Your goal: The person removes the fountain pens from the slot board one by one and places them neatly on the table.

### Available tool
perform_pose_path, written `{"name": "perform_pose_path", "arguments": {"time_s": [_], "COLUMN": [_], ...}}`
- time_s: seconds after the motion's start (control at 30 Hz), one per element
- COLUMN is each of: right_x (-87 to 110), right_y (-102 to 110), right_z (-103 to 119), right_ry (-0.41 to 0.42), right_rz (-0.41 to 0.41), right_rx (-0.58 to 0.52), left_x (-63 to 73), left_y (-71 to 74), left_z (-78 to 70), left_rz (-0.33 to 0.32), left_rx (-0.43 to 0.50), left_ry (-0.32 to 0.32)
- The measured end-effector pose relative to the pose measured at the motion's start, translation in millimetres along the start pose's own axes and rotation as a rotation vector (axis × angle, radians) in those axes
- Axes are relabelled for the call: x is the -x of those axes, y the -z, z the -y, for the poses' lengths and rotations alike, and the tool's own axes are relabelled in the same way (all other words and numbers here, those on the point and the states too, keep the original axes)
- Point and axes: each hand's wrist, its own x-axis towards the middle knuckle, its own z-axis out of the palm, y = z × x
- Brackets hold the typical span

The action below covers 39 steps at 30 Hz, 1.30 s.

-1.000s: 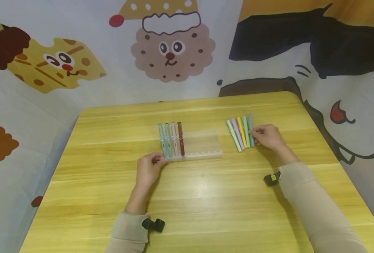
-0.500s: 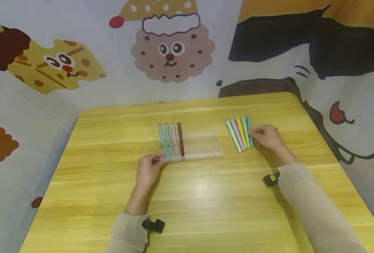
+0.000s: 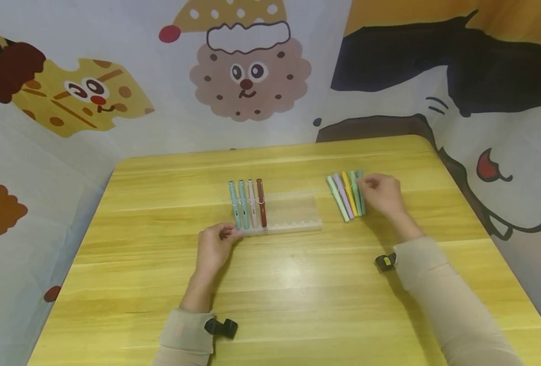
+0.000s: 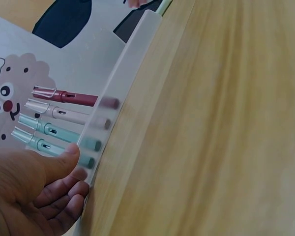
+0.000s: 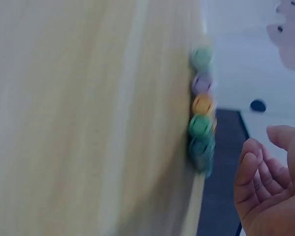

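A clear plastic pen rack (image 3: 293,209) stands mid-table with several capped pens in its left slots: two teal pens (image 3: 244,203), a pale pink pen (image 3: 252,203) and a dark red pen (image 3: 261,203). At its front left corner my left hand (image 3: 215,246) holds the rack between thumb and curled fingers. To the right, a mint pen (image 3: 339,198), a purple pen (image 3: 343,195), a yellow pen (image 3: 350,193), a green pen (image 3: 356,193) and a blue-grey pen (image 3: 361,203) lie side by side. My right hand (image 3: 382,193) hovers beside the blue-grey pen, loosely curled, holding nothing.
The wooden table (image 3: 288,305) has its far edge against a cartoon-printed cloth (image 3: 160,127). A black wrist camera (image 3: 222,328) sits at the left cuff, another wrist camera (image 3: 384,263) at the right.
The blue-grey pen has shifted slightly left, against the green one. My right hand has moved up towards the pen's far end and off it. My left hand stays at the rack's corner.
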Motion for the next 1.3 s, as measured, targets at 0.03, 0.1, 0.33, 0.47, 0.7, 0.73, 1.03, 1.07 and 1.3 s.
{"name": "perform_pose_path", "arguments": {"time_s": [0.03, 0.1, 0.33, 0.47, 0.7, 0.73, 1.03, 1.07, 1.3], "right_x": [0.5, 1.7, 6.2, 10.5, 15.8, 16.4, 22.2, 22.9, 27.2], "right_y": [-2, -8, -29, -40, -55, -56, -66, -67, -76], "right_z": [5, 14, 42, 55, 68, 69, 76, 77, 85], "right_ry": [0.017, 0.057, 0.17, 0.217, 0.263, 0.265, 0.303, 0.311, 0.313], "right_rz": [-0.012, -0.023, 0.025, 0.067, 0.075, 0.07, 0.052, 0.07, 0.172], "right_rx": [-0.008, -0.034, -0.185, -0.248, -0.297, -0.313, -0.349, -0.344, -0.333], "left_x": [0.1, 0.2, -0.2, -0.3, -1.2, -1.1, -0.9, -0.7, -1.2], "left_y": [0.0, 0.0, 0.2, 0.2, -0.1, 0.0, 0.6, 0.7, -0.4], "left_z": [0.1, 0.2, 0.5, 0.8, 0.9, 0.9, -0.9, -1.2, -0.3], "left_rz": [0.001, 0.002, 0.003, -0.001, 0.005, 0.006, 0.003, 0.003, -0.001], "left_rx": [0.0, 0.001, 0.003, 0.008, 0.014, 0.014, 0.01, 0.011, 0.01], "left_ry": [-0.002, -0.001, 0.008, 0.005, 0.013, 0.015, 0.006, 0.01, 0.004]}}
